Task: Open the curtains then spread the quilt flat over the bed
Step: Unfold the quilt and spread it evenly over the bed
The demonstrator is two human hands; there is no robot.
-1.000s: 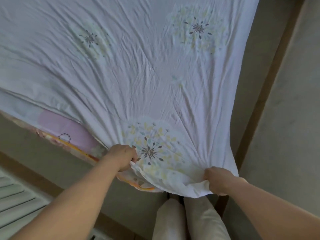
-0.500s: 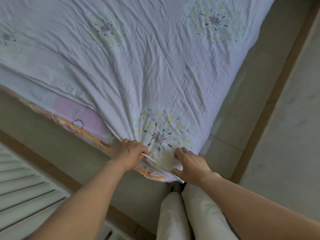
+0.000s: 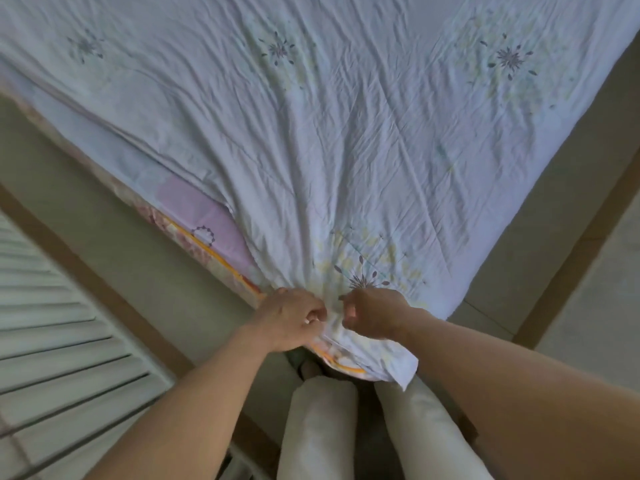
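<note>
A pale lilac quilt (image 3: 346, 140) with faint flower prints lies wrinkled across the bed, its near corner bunched at the bed's corner. My left hand (image 3: 294, 318) is closed on the quilt's corner fabric. My right hand (image 3: 375, 315) pinches the same corner just to the right, fingers curled into the cloth. A loose white flap of the quilt hangs below my hands. Under the quilt a pink sheet (image 3: 201, 216) and the mattress edge with orange piping (image 3: 214, 254) show on the left side. No curtains are in view.
Grey floor (image 3: 104, 216) with a brown strip runs along the bed's left side, and a white slatted panel (image 3: 52, 334) lies at the lower left. More floor and a brown strip (image 3: 568, 268) sit to the right. My legs in pale trousers (image 3: 322, 431) stand at the bed corner.
My hands have come together from wide apart to side by side at the quilt's corner. The corner has been drawn down over the bed's corner, and the view has shifted closer.
</note>
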